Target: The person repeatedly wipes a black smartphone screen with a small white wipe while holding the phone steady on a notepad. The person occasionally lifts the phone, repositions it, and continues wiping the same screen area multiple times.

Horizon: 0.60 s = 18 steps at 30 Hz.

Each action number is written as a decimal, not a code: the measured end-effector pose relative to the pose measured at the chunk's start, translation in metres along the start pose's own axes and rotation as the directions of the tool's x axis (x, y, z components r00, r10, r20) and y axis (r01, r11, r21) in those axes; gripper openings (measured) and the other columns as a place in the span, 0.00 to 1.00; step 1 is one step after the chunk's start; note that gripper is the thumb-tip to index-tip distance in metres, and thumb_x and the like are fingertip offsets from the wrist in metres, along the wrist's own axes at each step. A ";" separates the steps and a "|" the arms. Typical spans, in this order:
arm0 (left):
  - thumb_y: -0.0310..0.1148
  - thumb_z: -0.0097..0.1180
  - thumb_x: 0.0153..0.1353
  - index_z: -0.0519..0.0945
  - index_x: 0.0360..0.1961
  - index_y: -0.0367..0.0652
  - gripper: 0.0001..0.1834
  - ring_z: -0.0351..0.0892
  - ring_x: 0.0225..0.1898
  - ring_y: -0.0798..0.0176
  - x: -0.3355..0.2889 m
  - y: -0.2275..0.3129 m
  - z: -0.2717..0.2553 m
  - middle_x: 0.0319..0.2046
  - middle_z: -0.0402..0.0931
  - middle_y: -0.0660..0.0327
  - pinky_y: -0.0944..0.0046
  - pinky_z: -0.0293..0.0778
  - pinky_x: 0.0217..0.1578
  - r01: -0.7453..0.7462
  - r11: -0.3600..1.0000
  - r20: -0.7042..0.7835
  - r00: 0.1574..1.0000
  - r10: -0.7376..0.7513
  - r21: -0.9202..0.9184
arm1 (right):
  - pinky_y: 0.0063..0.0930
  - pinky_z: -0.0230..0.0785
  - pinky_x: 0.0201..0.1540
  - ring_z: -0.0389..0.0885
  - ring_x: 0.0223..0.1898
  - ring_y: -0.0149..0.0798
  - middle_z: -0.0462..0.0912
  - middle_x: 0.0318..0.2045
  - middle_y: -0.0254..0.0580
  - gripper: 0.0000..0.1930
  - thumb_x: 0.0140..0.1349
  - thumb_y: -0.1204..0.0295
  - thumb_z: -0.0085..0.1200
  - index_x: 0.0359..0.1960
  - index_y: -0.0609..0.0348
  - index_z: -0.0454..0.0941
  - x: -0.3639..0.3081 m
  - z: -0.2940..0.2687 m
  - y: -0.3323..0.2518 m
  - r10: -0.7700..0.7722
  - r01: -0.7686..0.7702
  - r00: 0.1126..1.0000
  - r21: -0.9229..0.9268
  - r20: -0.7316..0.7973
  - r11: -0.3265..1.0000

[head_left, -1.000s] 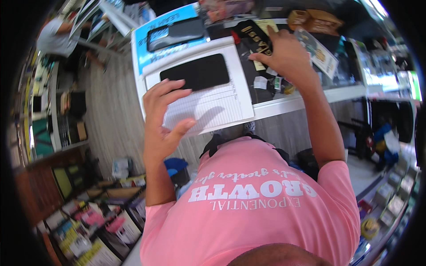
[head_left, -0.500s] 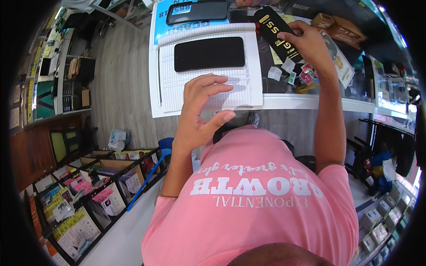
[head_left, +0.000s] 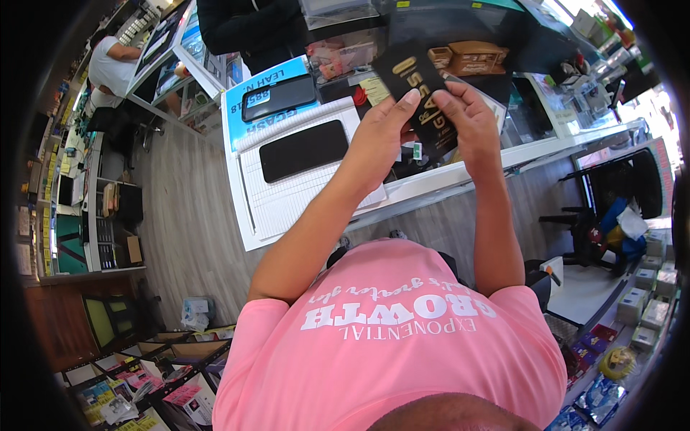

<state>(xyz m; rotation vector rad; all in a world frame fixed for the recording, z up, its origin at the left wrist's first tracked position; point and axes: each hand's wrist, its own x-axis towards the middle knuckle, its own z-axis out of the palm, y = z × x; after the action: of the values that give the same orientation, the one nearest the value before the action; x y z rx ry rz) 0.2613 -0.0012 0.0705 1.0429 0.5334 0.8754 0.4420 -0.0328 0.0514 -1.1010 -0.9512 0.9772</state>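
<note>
Both of my hands grip a black screen protector pack [head_left: 422, 82] with gold lettering. It is tilted above the counter. My left hand [head_left: 377, 144] pinches its left edge, thumb on the face, and my right hand [head_left: 472, 129] pinches the right edge the same way. To the left, a black phone [head_left: 304, 151] lies screen up on an open ruled notebook [head_left: 284, 208]. Beyond it, a second dark phone or phone case [head_left: 279, 98] rests on a blue printed sheet [head_left: 234, 111]. Parts of both hands' fingers are hidden behind the pack.
The white counter edge [head_left: 431, 183] runs in front of me. Behind the pack stands a brown wooden holder [head_left: 476, 57]. A person in dark clothes [head_left: 248, 29] is across the counter; another in white [head_left: 113, 65] sits far left. A chair [head_left: 618, 179] stands right.
The pack has been lifted off the counter and turned slightly. My left hand has moved from over the notebook to grip it alongside my right. The view has shifted, bringing in two people.
</note>
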 end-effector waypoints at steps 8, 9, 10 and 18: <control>0.36 0.45 0.83 0.73 0.70 0.43 0.20 0.85 0.55 0.66 0.015 -0.030 0.050 0.56 0.84 0.61 0.61 0.80 0.54 0.037 0.996 0.021 0.999 -0.035 -0.086 | 0.52 0.42 0.83 0.56 0.82 0.60 0.61 0.80 0.62 0.40 0.80 0.46 0.49 0.81 0.65 0.59 -0.022 -0.036 -0.039 -0.570 0.716 0.644 -0.665 0.510 0.213; 0.35 0.45 0.83 0.73 0.71 0.43 0.20 0.85 0.56 0.65 0.016 -0.033 0.055 0.57 0.84 0.60 0.61 0.80 0.54 0.036 0.997 0.050 0.998 -0.033 -0.071 | 0.54 0.41 0.83 0.55 0.82 0.62 0.60 0.81 0.62 0.41 0.80 0.44 0.48 0.81 0.65 0.60 -0.014 -0.050 -0.027 -0.323 0.633 0.754 -0.763 0.572 0.127; 0.33 0.46 0.82 0.72 0.72 0.43 0.21 0.83 0.57 0.67 0.025 -0.045 0.038 0.59 0.82 0.61 0.62 0.79 0.55 0.084 0.992 0.060 0.995 -0.079 -0.099 | 0.55 0.40 0.83 0.52 0.84 0.61 0.58 0.82 0.60 0.42 0.79 0.41 0.45 0.81 0.62 0.60 -0.004 -0.060 -0.023 -0.356 0.493 0.805 -0.869 0.474 -0.041; 0.35 0.49 0.82 0.76 0.67 0.45 0.18 0.77 0.38 0.77 0.035 -0.046 0.068 0.49 0.82 0.68 0.72 0.71 0.36 -0.045 0.993 -0.045 0.998 0.040 -0.110 | 0.54 0.43 0.83 0.53 0.82 0.67 0.60 0.80 0.66 0.43 0.77 0.38 0.45 0.80 0.60 0.64 -0.005 -0.099 -0.041 -0.570 0.330 0.806 -0.921 0.160 0.208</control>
<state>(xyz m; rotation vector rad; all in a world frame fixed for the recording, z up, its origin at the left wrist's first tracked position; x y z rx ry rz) 0.3483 -0.0177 0.0587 0.9394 0.4940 0.9561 0.5401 -0.0698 0.0722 -1.6556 -1.6033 -0.3599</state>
